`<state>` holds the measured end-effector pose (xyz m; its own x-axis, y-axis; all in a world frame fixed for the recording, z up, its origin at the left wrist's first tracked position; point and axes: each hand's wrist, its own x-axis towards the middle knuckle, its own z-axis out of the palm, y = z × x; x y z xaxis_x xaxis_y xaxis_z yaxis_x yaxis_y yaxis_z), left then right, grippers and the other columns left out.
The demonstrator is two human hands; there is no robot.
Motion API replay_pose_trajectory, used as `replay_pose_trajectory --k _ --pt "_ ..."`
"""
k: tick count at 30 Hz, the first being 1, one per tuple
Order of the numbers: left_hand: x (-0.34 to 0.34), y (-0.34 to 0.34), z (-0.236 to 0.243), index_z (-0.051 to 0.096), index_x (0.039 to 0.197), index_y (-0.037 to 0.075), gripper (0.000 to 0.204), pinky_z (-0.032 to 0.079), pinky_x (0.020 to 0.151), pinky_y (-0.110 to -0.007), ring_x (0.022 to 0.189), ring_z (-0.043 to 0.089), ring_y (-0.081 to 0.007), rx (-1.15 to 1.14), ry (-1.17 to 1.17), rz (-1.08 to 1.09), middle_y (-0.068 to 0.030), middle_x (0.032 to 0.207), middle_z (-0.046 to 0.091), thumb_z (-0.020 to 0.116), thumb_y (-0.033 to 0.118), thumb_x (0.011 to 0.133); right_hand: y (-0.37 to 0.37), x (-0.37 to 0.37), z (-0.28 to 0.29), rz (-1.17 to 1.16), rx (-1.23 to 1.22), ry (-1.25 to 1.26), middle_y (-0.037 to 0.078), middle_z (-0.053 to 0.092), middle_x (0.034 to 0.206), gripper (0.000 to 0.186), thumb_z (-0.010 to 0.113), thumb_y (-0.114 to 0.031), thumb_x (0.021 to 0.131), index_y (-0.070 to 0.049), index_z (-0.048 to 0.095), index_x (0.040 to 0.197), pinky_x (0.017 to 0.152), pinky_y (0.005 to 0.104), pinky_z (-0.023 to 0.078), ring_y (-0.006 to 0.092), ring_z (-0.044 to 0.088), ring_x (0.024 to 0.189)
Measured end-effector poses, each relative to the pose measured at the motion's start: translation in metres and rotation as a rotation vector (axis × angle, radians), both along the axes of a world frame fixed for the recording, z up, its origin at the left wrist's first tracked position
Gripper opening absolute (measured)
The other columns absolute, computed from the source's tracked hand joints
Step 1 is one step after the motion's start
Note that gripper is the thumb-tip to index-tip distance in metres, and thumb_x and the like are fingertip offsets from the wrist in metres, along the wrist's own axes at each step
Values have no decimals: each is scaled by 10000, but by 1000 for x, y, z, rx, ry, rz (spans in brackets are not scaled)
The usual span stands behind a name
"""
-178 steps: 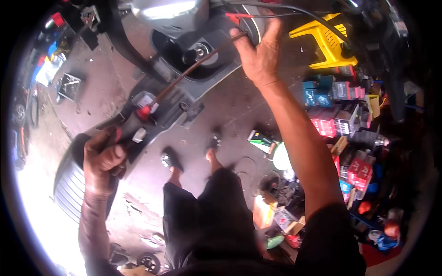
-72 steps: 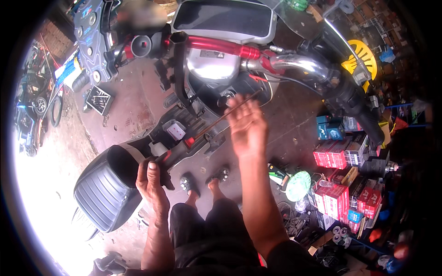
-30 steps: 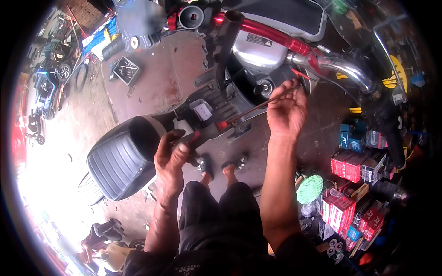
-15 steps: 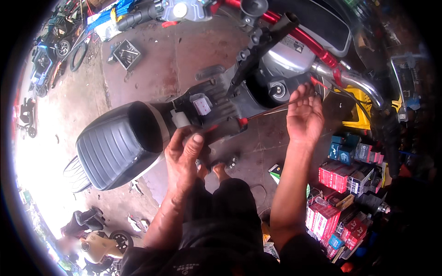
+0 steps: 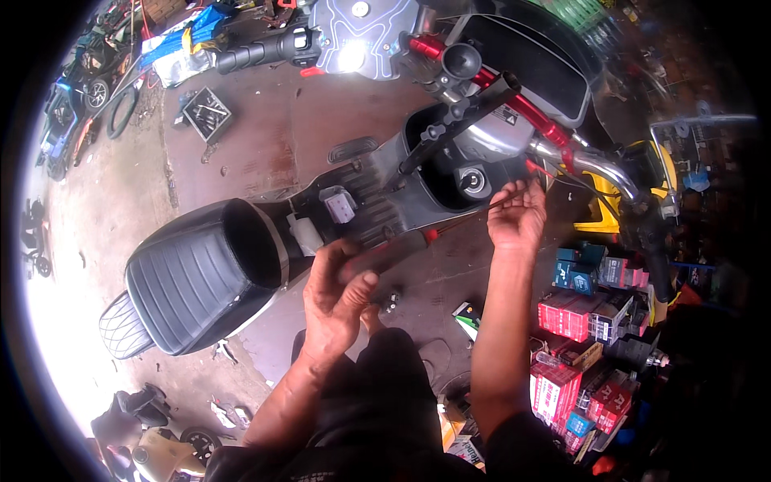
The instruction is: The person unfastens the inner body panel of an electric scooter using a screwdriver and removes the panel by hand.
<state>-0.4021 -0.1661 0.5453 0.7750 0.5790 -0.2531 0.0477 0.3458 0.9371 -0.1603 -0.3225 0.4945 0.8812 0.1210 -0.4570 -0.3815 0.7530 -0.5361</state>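
Left hand (image 5: 333, 301) at 7 o'clock: thumb and fingers closed round handle of screwdriver-like tool (image 5: 397, 250), handle blurred. Tool's long brown shaft points to 2 o'clock, toward right hand (image 5: 518, 215) at 3 o'clock: palm up, fingers curled at shaft's far end; pinched or merely touching, cannot tell. Beyond tool: scooter, ridged black seat (image 5: 189, 279) toward 9 o'clock, round key switch (image 5: 473, 182) at 2 o'clock. Farther, on floor: stacked boxes (image 5: 564, 315) at 4 o'clock, metal tray (image 5: 207, 115) at 10 o'clock.

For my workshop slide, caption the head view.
Left hand holding a long-shafted tool by its handle, right hand at its far end, beside a scooter.
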Motion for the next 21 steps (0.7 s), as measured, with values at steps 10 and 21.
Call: replay_pose_trajectory --k 10,21 --pt "13 -9 1 538 1081 -4 387 438 640 -241 663 515 -91 -41 -62 140 -25 767 585 691 257 839 -13 -8 -5 162 244 -249 86 643 1043 280 451 -162 951 29 561 1124 833 343 502 215 610 947" --pt "11 7 -1 477 1204 16 428 467 667 -248 749 526 -98 48 -55 90 -49 901 573 658 208 868 8 -5 -32 -39 206 -204 2 645 800 137 647 -216 854 -114 646 946 633 318 537 173 618 750"
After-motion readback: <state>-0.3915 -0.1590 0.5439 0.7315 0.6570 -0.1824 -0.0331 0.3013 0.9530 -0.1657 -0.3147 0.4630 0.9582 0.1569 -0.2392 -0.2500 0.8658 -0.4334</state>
